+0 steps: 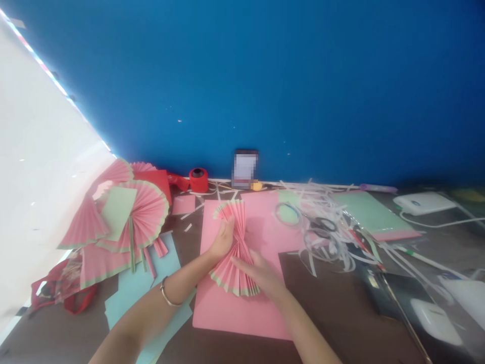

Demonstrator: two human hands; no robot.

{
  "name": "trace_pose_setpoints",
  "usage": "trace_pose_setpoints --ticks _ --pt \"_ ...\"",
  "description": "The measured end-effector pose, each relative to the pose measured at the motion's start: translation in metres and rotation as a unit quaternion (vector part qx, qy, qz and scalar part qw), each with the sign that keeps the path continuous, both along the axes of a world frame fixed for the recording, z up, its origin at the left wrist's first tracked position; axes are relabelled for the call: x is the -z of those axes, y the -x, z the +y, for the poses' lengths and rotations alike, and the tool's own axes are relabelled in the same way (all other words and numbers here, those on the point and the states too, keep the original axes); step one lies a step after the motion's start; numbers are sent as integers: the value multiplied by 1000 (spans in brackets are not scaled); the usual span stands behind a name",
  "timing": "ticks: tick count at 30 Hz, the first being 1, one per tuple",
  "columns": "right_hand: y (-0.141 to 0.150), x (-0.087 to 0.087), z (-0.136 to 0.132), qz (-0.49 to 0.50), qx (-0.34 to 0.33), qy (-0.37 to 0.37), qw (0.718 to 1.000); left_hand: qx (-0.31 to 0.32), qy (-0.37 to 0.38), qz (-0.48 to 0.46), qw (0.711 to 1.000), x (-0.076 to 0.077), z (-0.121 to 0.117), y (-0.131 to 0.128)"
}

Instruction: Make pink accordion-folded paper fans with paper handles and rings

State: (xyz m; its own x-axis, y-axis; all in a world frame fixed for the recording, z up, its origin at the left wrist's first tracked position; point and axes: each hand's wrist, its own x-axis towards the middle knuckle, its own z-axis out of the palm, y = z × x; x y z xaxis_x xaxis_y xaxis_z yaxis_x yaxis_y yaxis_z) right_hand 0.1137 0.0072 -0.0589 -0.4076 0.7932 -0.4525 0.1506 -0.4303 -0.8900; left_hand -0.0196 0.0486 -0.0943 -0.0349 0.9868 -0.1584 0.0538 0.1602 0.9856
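Note:
A pleated pink paper fan [235,277] with pale green edges is pinched narrow at its middle and spreads out above and below, like a bow. My left hand [224,240] is closed on the left side of its upper half, near the narrow middle. Across the lower half lies the thumb of my right hand [261,270], with the other fingers along the fan's right edge, partly hidden. Beneath both hands is a large pink paper sheet [242,321] on the dark table.
Finished-looking pleated fans [146,215] are heaped at the left, beside light blue sheets [170,258]. A red ribbon roll [198,181] and a phone-like device [245,169] stand by the blue wall [265,76]. Tangled white strips [318,237] and a white device [424,202] lie right.

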Motion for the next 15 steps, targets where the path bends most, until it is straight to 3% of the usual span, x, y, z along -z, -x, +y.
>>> trace_pose_setpoints --ticks 6,11,13,15 --pt "3 -1 -2 -18 -16 -42 999 43 2 -162 986 -9 1 -6" --pt "-3 1 1 8 -46 -81 996 111 31 -275 954 -13 1 -7" --pt "-12 6 8 6 -13 -103 995 141 48 -332 931 -18 0 -6" --pt "-23 13 18 4 84 -127 988 193 82 -383 900 -22 -2 -4"
